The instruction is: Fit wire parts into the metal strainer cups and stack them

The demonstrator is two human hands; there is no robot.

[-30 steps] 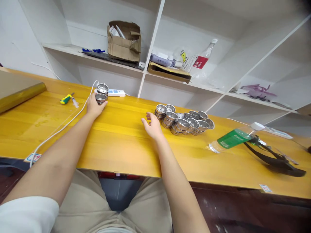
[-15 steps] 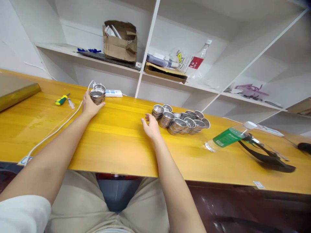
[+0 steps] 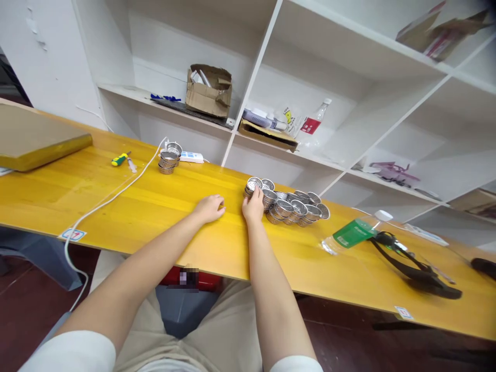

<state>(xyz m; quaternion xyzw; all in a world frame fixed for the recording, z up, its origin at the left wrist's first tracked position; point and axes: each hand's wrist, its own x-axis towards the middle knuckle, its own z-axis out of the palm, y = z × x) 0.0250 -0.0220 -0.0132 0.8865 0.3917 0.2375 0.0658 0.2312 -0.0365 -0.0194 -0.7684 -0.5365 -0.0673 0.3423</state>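
Note:
My right hand (image 3: 253, 206) is at the left end of a cluster of perforated metal strainer baskets. Its fingers are closed around the side of the front-left stack of strainer baskets (image 3: 254, 183), with the thumb on the near left side. My left hand (image 3: 210, 208) is over the tabletop to the left of that cluster, loosely curled, thumb and fingers apart, nothing in it. Several more strainer baskets (image 3: 298, 207) stand in stacks to the right. A smaller group of stacked strainer baskets (image 3: 169, 157) stands at the back left, beyond my left hand.
A green-labelled bottle (image 3: 352, 232) lies tilted at the right, beside a black strap (image 3: 418, 271). At the left are a screwdriver (image 3: 120, 159), a white cable (image 3: 112, 199) and a large flat box (image 3: 42, 137). A power strip (image 3: 192, 157) lies below the white shelves (image 3: 166, 106).
My left hand has left the small group at the back left and moved right, towards the cluster. My right hand has closed onto the cluster's left stack. The view has shifted.

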